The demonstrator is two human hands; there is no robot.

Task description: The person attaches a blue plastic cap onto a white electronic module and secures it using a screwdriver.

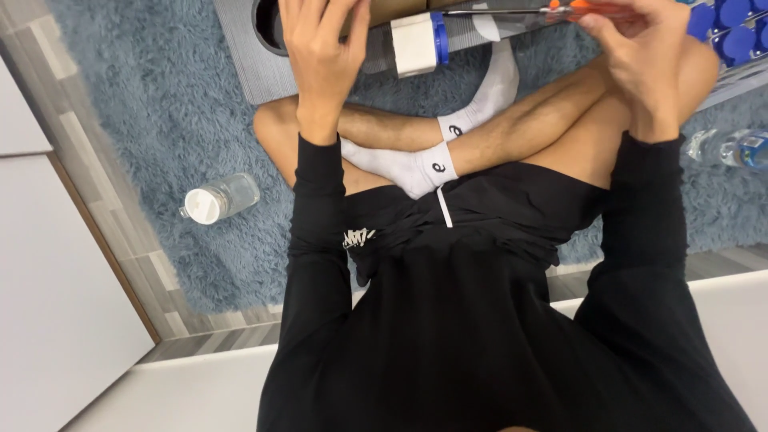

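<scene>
The head view showed the person sitting cross-legged on a blue rug [160,104], the right hand [640,56] pinching an orange-handled screwdriver [576,10] level, and the left hand [324,48] curled on a brown tube [392,10] to keep it steady.

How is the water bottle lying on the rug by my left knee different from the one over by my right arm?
The left bottle has a white cap, shows whole and lies clear of the body. The right bottle is partly hidden behind the right sleeve, with a blue label showing. Both are clear plastic, lying on the blue shaggy rug.
</scene>
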